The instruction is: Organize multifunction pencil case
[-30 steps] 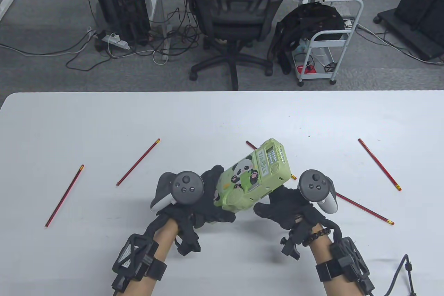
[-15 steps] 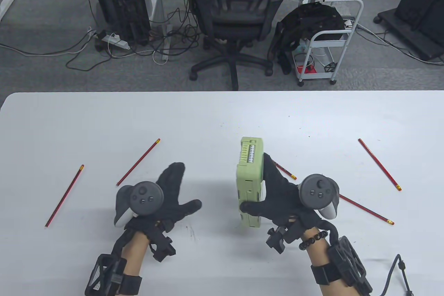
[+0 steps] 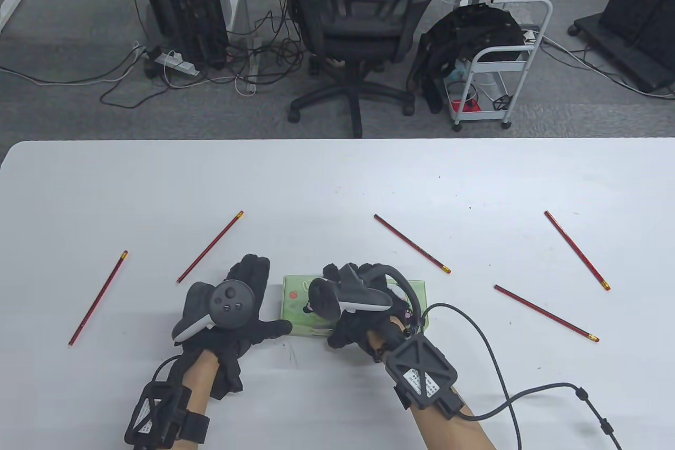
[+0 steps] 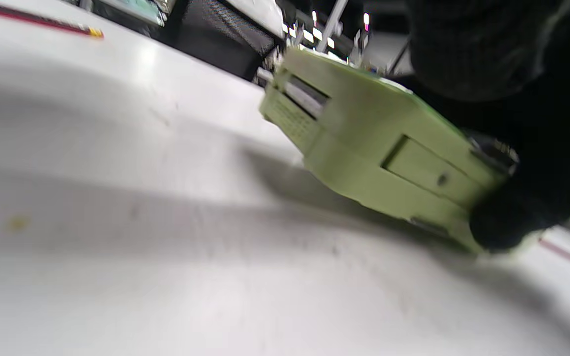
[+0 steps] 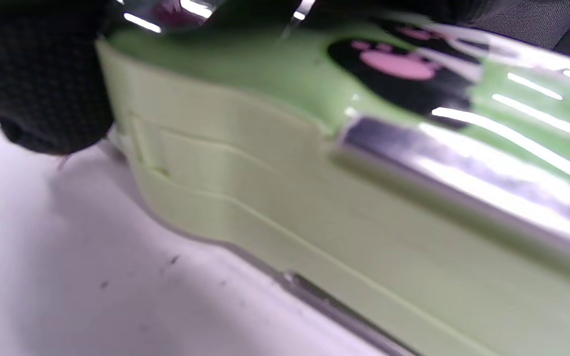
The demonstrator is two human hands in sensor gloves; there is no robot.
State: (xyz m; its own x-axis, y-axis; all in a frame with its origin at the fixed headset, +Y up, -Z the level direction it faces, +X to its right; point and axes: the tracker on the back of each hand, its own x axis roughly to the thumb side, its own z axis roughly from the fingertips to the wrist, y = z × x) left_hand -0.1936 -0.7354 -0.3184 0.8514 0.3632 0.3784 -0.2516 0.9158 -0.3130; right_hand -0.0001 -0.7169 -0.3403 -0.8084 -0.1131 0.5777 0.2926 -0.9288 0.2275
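Pencil case point(image 3: 295, 307), green with a panda print, lies flat on the white table point(image 3: 337, 181) near its front edge, long axis running left to right. Right hand point(image 3: 358, 307) covers its top, fingers curled over the far edge and gripping it. Left hand point(image 3: 237, 313) rests just beside the case's left end, fingers spread, thumb touching its near corner. Five red pencils lie scattered apart; the nearest point(image 3: 411, 243) is just beyond the case's right end.

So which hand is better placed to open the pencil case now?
Probably the left hand: it lies open beside the pencil case, thumb at its edge, while the right hand holds the case down.
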